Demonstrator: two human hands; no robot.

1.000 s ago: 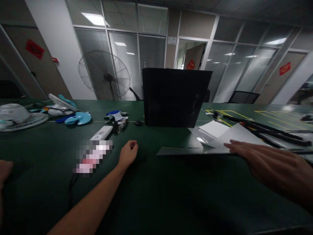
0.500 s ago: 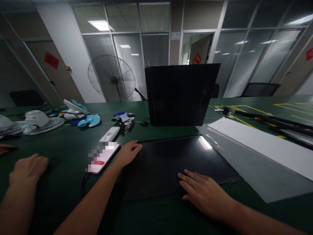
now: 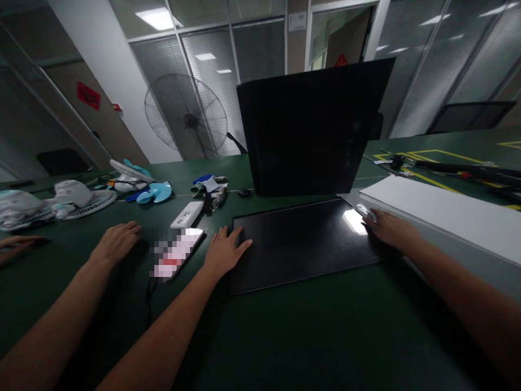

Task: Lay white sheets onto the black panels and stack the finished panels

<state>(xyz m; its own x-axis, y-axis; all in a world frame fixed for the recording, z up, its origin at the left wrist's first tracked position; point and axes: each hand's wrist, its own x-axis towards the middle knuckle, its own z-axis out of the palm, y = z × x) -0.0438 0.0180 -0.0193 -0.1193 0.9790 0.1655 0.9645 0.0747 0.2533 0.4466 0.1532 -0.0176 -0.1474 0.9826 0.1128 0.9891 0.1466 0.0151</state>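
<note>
A thin, glossy black panel, rectangular like a screen, lies flat on the green table. My left hand rests at its left edge, fingers spread and open, with the thumb over the surface. At the right edge, my right hand is closed, its fingers bunched against the rim; the fingertips are partly hidden. Beside that hand a clear sheet lies under a white board. Just behind the flat panel a large black panel or box stands upright.
A co-worker's hand rests left of a phone; another hand is farther left. Behind the phone lies a white device. White fan parts and a blue fan blade sit at the back left.
My right hand has moved from the panel's front edge to its right edge. My left hand's fingers have spread. The co-worker's nearer hand has moved right, towards the phone. The camera view has shifted.
</note>
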